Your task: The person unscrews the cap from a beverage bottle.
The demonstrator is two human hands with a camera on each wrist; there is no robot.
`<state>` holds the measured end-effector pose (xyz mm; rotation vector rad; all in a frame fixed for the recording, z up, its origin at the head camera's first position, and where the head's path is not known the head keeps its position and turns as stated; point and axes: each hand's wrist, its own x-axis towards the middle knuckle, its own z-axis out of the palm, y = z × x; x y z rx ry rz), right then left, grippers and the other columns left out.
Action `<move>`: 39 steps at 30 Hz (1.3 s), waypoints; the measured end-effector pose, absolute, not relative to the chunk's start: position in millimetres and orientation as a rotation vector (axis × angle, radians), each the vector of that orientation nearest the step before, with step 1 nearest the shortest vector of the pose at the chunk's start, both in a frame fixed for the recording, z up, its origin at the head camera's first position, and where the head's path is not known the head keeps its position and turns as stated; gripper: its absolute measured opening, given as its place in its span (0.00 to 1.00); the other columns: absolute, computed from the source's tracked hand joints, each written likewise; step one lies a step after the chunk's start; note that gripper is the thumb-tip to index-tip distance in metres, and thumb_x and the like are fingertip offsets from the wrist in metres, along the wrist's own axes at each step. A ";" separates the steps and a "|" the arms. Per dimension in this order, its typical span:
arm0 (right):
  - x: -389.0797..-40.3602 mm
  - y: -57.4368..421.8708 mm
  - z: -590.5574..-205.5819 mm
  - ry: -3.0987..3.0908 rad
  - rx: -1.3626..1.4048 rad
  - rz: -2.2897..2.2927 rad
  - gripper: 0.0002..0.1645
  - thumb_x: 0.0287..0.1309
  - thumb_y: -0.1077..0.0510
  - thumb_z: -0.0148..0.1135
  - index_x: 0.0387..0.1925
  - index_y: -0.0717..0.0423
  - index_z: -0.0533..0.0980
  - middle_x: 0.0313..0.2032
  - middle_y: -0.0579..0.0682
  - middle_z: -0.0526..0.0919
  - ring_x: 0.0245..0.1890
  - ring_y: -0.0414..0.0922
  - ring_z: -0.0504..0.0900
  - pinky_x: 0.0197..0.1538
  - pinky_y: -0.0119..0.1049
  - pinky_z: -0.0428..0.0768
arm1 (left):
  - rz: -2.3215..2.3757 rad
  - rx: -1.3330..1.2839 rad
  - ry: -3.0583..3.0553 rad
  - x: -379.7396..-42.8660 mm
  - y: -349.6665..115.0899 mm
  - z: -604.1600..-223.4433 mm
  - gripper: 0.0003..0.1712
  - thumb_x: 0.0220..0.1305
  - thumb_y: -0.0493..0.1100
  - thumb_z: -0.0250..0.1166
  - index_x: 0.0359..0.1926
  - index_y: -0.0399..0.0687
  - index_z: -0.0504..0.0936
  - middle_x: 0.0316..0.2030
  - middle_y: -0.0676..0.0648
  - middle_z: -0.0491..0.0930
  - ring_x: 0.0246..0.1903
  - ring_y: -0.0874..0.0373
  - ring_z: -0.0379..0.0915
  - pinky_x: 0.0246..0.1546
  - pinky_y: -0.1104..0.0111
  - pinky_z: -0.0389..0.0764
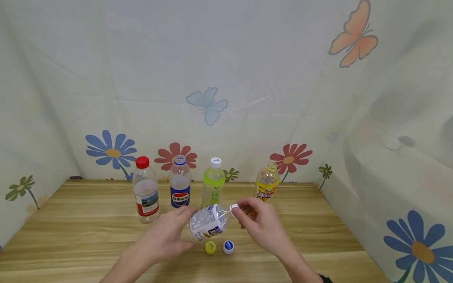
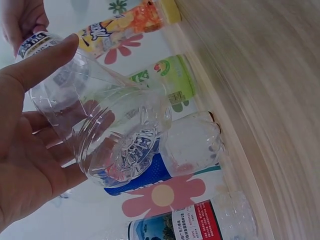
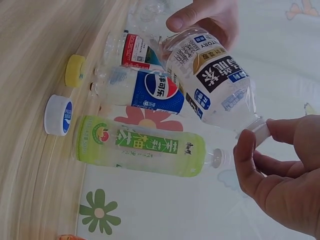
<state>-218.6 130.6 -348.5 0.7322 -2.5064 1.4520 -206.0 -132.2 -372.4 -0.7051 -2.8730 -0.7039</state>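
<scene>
A clear plastic bottle with a white label lies tilted in the air, its neck to the right. Around its lower body my left hand holds it, thumb on one side and fingers on the other, as the left wrist view shows. My right hand pinches the white bottle cap at the neck between thumb and fingers. In the right wrist view the cap is partly hidden by the fingertips. Below the bottle, a yellow cap and a white cap with a blue top lie on the table.
Behind stand a red-capped bottle, an uncapped bottle with a blue label, a white-capped green bottle and an uncapped yellow-labelled bottle. A flowered cloth closes off the wooden table at the back and sides.
</scene>
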 end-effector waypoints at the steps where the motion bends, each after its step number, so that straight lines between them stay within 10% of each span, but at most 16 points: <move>1: -218.4 130.7 -348.5 -2.514 0.735 1.446 0.10 0.66 0.54 0.63 0.42 0.56 0.79 0.31 0.46 0.79 0.26 0.44 0.79 0.29 0.33 0.80 | -0.705 -0.705 -2.876 -205.9 -132.1 -372.6 0.44 0.45 0.51 0.81 0.63 0.48 0.73 0.57 0.50 0.74 0.53 0.53 0.74 0.50 0.57 0.76; 39: -222.4 132.6 -353.6 -2.477 0.949 1.441 0.10 0.67 0.61 0.61 0.48 0.57 0.75 0.41 0.46 0.78 0.42 0.47 0.79 0.42 0.33 0.81 | -0.644 -0.702 -2.883 -207.3 -137.2 -373.9 0.45 0.45 0.51 0.81 0.64 0.47 0.74 0.59 0.48 0.74 0.57 0.49 0.74 0.52 0.54 0.75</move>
